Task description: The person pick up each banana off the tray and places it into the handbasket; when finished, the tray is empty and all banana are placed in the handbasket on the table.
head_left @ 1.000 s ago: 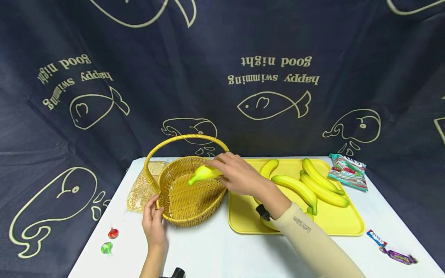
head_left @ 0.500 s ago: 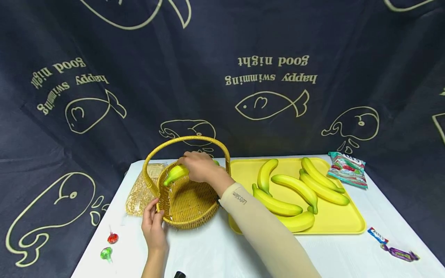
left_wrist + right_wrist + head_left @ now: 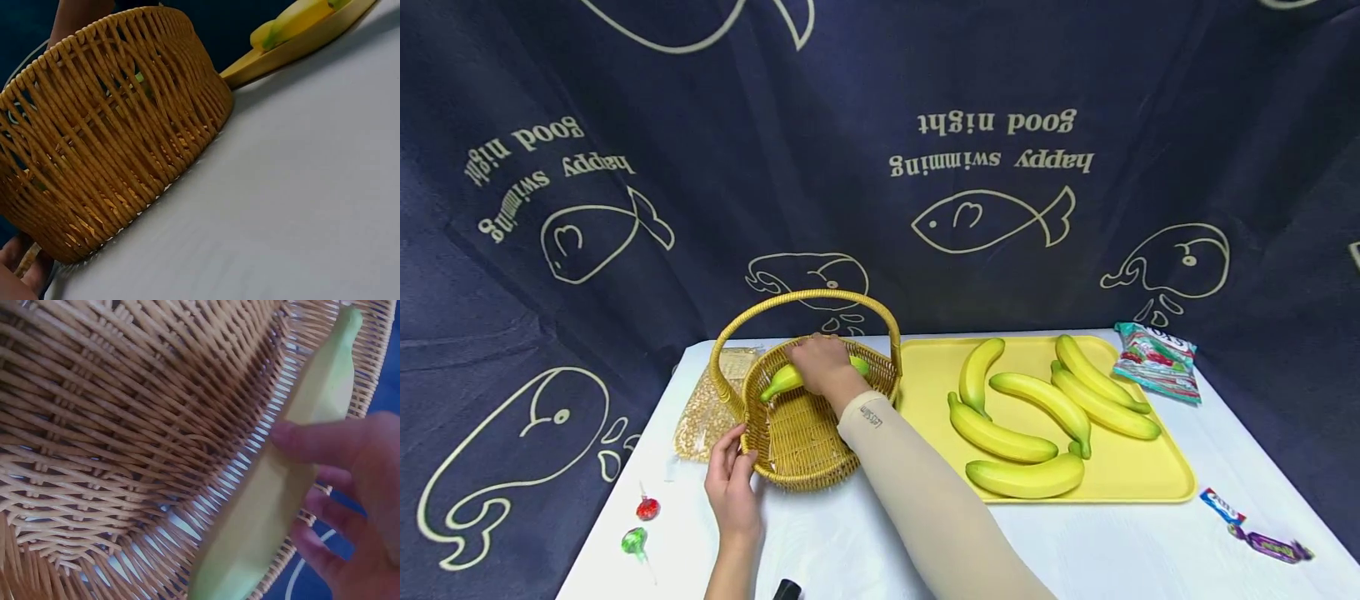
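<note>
Behind everything, a dark blue cloth [image 3: 992, 292] printed with pale fish, whales and upside-down lettering; in front of it, a white table [image 3: 1112, 550]. On the table's left half, a wicker basket [image 3: 797, 479] with its handle [image 3: 808, 294] arching overhead, the wide mouth free for an arm coming from the near right. Inside it, close to the far wall, a banana [image 3: 785, 380] lying aslant, green-tipped at both ends. Around its middle, the right hand [image 3: 820, 360], grasping with thumb on one side and fingers on the other, probably for balance; whether taking the full weight, cannot tell. At the basket's near-left edge, the left hand [image 3: 732, 492], gripping the rim, seemingly to keep the light wicker from sliding. To the right, beside the basket, a yellow tray [image 3: 917, 417] with six more bananas [image 3: 1047, 402], presumably there for easy reach and kept together by the raised edge. Farther out, apparently out of the way: a bag of grains [image 3: 700, 425] at far left, red [image 3: 647, 508] and green [image 3: 635, 542] sweets at near left, a teal packet [image 3: 1159, 362] at far right, blue [image 3: 1222, 506] and purple [image 3: 1270, 547] wrapped sweets at near right.
</note>
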{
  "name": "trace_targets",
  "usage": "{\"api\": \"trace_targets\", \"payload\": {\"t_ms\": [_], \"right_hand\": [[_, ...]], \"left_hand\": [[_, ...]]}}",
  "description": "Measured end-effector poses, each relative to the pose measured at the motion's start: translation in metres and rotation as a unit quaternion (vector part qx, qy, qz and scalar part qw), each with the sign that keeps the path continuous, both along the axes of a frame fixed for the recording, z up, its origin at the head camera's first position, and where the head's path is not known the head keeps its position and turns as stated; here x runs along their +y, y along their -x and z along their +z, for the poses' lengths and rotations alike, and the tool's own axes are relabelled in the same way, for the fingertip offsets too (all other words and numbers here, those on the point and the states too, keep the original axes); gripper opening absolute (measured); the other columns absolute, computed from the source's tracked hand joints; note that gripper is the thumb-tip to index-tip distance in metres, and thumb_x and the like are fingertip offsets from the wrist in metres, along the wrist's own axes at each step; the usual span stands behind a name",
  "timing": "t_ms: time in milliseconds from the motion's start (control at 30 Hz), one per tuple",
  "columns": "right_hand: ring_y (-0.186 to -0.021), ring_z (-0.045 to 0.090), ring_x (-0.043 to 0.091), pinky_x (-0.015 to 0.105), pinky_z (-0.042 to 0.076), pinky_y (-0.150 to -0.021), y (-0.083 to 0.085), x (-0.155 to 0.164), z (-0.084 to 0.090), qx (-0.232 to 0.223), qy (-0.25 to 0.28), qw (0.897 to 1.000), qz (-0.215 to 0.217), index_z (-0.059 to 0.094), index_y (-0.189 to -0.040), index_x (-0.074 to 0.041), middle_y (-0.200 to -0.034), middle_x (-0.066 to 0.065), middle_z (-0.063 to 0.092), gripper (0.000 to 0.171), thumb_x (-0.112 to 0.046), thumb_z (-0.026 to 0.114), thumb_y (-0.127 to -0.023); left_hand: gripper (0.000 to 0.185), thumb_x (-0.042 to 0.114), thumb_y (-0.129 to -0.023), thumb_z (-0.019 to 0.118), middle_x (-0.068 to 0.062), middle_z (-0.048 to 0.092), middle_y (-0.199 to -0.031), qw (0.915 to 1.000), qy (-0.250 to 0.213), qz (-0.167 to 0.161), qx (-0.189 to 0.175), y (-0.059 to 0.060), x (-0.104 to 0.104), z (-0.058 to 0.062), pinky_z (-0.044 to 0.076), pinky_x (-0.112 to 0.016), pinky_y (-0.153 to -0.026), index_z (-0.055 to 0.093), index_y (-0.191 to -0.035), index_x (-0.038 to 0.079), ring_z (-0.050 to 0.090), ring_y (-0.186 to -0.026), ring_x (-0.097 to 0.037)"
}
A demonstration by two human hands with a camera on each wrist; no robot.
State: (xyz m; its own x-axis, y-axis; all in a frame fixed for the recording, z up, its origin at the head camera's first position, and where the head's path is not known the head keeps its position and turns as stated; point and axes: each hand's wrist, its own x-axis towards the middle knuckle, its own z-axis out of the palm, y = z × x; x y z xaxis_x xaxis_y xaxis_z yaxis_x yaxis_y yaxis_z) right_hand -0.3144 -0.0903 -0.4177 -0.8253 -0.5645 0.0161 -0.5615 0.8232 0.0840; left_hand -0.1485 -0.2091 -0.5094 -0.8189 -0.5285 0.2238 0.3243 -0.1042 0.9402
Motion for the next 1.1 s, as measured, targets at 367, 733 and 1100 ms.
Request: {"api": "trace_targets", "payload": {"t_ms": [367,733,1100], "right_hand": [[-0.089,0.059,0.016,0.037,0.051,-0.066,0.005,-0.013,-0.013,0.02,-0.039,0.998,-0.035,0.069,-0.106,-0.03,-0.101,-0.005,0.065,0.02,-0.021,0.06,-0.091],[-0.099,0.053,0.018,0.039,0.05,-0.074,0.0,-0.017,-0.012,0.006,-0.041,0.999,-0.032,0.068,-0.111,-0.031,-0.109,-0.002,0.061,0.026,-0.022,0.066,-0.086],[-0.099,0.055,0.016,0.034,0.05,-0.075,0.001,-0.003,0.005,-0.028,-0.007,1.0,0.003,0.067,-0.11,-0.025,-0.108,-0.002,0.061,0.024,-0.015,0.065,-0.088]], "left_hand": [[0.041,-0.012,-0.088,0.044,-0.017,0.048,-0.14,0.9998,-0.005,-0.016,-0.014,-0.002,-0.008,0.005,0.043,-0.022,-0.094,0.053,-0.127,-0.004,0.041,-0.133,-0.024],[0.042,-0.014,-0.086,0.045,-0.017,0.049,-0.139,0.9998,-0.016,-0.011,-0.008,-0.004,-0.008,0.003,0.046,-0.022,-0.091,0.053,-0.126,-0.006,0.041,-0.132,-0.023],[0.04,-0.013,-0.087,0.044,-0.018,0.052,-0.135,0.9996,-0.024,-0.011,-0.007,0.0,-0.005,0.002,0.048,-0.023,-0.086,0.053,-0.126,-0.008,0.047,-0.127,-0.023]]}}
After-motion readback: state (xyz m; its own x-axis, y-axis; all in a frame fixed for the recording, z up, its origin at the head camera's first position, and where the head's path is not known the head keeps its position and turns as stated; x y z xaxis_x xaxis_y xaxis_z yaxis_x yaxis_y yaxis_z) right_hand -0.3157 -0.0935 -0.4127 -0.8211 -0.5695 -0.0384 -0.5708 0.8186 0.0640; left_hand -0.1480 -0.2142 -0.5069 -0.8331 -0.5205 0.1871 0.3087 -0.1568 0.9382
